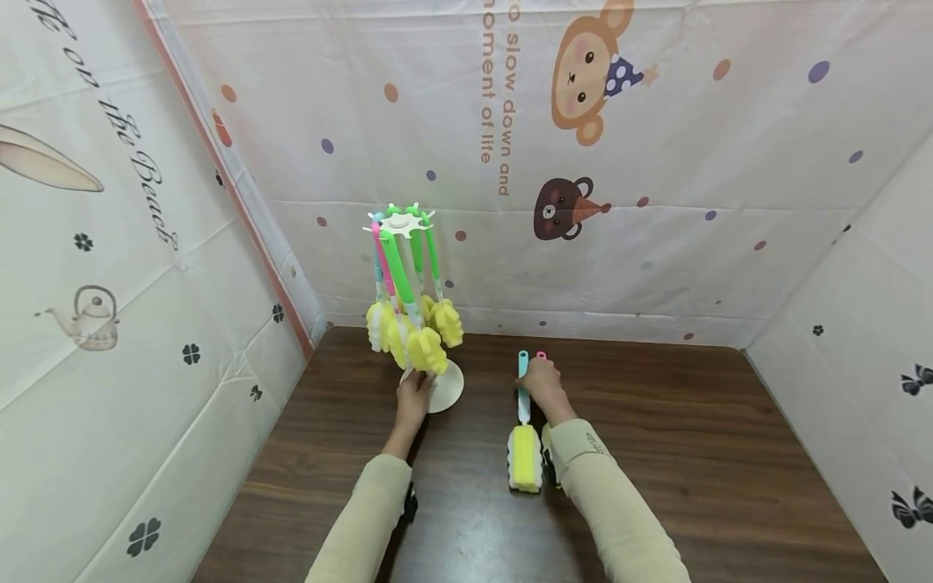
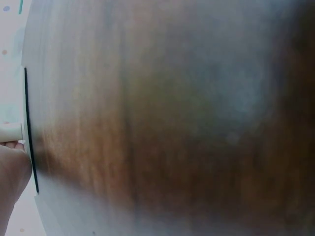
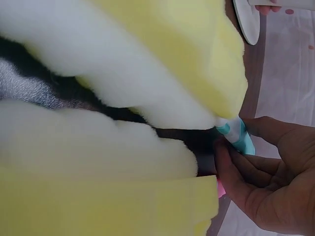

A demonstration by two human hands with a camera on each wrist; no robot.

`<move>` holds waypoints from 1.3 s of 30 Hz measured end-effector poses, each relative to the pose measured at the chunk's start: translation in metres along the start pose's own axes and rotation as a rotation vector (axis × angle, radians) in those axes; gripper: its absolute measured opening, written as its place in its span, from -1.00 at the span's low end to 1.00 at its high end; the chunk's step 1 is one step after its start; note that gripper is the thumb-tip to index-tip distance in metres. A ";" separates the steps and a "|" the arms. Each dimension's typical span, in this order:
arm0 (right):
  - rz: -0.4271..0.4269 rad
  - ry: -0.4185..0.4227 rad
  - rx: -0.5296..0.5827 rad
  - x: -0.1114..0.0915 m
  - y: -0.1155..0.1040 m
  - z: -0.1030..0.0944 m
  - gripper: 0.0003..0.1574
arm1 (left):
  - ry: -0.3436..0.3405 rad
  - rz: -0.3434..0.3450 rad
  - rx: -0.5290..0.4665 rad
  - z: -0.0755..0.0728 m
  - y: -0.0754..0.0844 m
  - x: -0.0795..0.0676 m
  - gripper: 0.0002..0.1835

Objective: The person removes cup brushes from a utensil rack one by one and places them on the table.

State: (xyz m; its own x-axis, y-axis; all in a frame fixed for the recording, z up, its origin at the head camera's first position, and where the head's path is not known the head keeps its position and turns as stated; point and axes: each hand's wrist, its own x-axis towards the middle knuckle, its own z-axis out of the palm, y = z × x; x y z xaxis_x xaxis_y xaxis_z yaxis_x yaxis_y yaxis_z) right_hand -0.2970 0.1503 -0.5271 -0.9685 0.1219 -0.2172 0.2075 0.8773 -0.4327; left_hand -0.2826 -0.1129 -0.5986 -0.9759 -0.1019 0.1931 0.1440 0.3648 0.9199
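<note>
A white rotating stand (image 1: 448, 390) stands on a round base at the back left of the table. Sponge brushes with green, pink and blue handles hang from its top, their yellow-and-white heads (image 1: 428, 350) downward. My left hand (image 1: 413, 395) grips the stand's white post (image 2: 10, 132) low down, just above the base. To the right, my right hand (image 1: 545, 387) pinches the handle of a blue-handled sponge brush (image 1: 524, 460) between thumb and fingers. Beside it lies a pink-handled sponge brush (image 1: 542, 355), mostly hidden by the right hand and sleeve.
The dark wooden table (image 1: 700, 453) extends to the right and in front of the brushes. Printed cloth walls (image 1: 364, 65) enclose it at the back and both sides. The hanging brush heads are directly above my left hand.
</note>
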 end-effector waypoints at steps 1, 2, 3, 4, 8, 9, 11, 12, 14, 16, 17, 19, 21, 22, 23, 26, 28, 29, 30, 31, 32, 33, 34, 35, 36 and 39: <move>0.004 -0.002 0.006 0.000 0.000 0.001 -0.57 | 0.001 0.005 0.001 0.000 0.000 0.000 -0.66; 0.009 -0.005 0.013 0.000 0.001 0.002 -0.57 | 0.001 0.003 -0.002 0.000 0.000 0.000 -0.66; 0.015 -0.008 0.020 0.000 0.001 0.003 -0.57 | 0.000 0.003 -0.003 0.000 0.000 0.000 -0.66; 0.017 -0.013 0.026 0.001 0.001 0.004 -0.57 | 0.000 0.006 -0.002 0.000 0.000 -0.001 -0.66; 0.013 -0.021 0.033 0.001 0.001 0.006 -0.59 | -0.002 -0.014 -0.007 -0.001 -0.001 -0.001 -0.66; 0.009 -0.021 0.028 0.002 0.001 0.007 -0.60 | -0.001 -0.015 -0.006 -0.001 -0.001 -0.001 -0.66; 0.001 -0.013 0.013 0.003 0.001 0.008 -0.60 | -0.001 -0.016 -0.005 -0.001 -0.001 0.000 -0.67; -0.002 -0.009 0.007 0.003 0.001 0.008 -0.60 | -0.001 -0.015 -0.004 -0.001 -0.001 0.000 -0.67; -0.003 -0.001 0.001 0.004 0.001 0.009 -0.61 | -0.001 -0.012 -0.005 -0.001 -0.001 0.000 -0.67; -0.007 0.003 -0.001 0.004 0.001 0.009 -0.60 | -0.002 -0.009 -0.005 -0.001 -0.001 0.000 -0.67; -0.007 0.003 0.000 0.003 0.001 0.010 -0.60 | -0.003 -0.013 -0.008 -0.001 -0.001 0.000 -0.66; -0.005 0.004 0.000 0.002 0.001 0.010 -0.59 | -0.006 -0.014 -0.009 -0.001 -0.001 0.000 -0.65; -0.008 0.005 -0.003 0.001 0.000 0.010 -0.59 | -0.010 -0.017 -0.011 -0.002 -0.001 0.000 -0.64; -0.006 0.005 -0.002 0.000 0.000 0.010 -0.60 | -0.011 -0.020 -0.012 -0.002 -0.001 0.000 -0.63; -0.008 0.006 -0.004 0.000 0.000 0.010 -0.60 | -0.012 -0.021 -0.014 -0.002 -0.001 -0.001 -0.63; -0.015 0.011 -0.006 -0.001 0.000 0.011 -0.61 | -0.009 -0.020 -0.011 -0.001 -0.001 -0.001 -0.63; -0.011 0.010 -0.002 -0.001 0.000 0.012 -0.62 | -0.005 -0.016 -0.008 -0.001 0.000 -0.002 -0.63; -0.008 0.008 -0.003 0.000 0.001 0.013 -0.62 | -0.004 -0.014 -0.007 -0.001 0.000 -0.002 -0.64; -0.006 0.006 -0.003 0.000 0.001 0.013 -0.63 | -0.002 -0.014 -0.003 -0.001 0.000 -0.002 -0.64; -0.004 0.004 -0.006 0.000 0.001 0.013 -0.63 | -0.001 -0.013 -0.001 -0.001 0.000 -0.002 -0.64; -0.002 0.002 -0.010 0.000 0.001 0.013 -0.63 | 0.000 -0.012 -0.001 -0.001 0.000 -0.002 -0.65; 0.000 0.000 -0.014 0.000 0.001 0.012 -0.63 | 0.001 -0.015 -0.001 -0.001 0.000 -0.002 -0.65; -0.002 -0.002 -0.018 0.000 0.001 0.011 -0.63 | 0.002 -0.015 -0.002 -0.001 0.000 -0.002 -0.65; -0.007 0.001 -0.024 -0.001 0.001 0.010 -0.63 | 0.001 -0.016 -0.005 -0.001 0.000 -0.002 -0.64; -0.012 0.005 -0.027 -0.001 0.000 0.008 -0.63 | 0.000 -0.014 -0.005 -0.001 0.000 -0.002 -0.64; -0.038 0.026 -0.043 -0.005 -0.002 0.002 -0.63 | 0.000 -0.012 -0.014 -0.001 0.000 -0.002 -0.64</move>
State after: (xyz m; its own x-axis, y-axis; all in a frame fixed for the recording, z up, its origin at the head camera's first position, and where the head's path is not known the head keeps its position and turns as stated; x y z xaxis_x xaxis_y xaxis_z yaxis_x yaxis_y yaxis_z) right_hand -0.2925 0.1471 -0.5267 -0.9789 0.0994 -0.1784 0.1647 0.9008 -0.4019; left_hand -0.2806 -0.1135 -0.5982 -0.9776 -0.1061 0.1821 0.1345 0.3509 0.9267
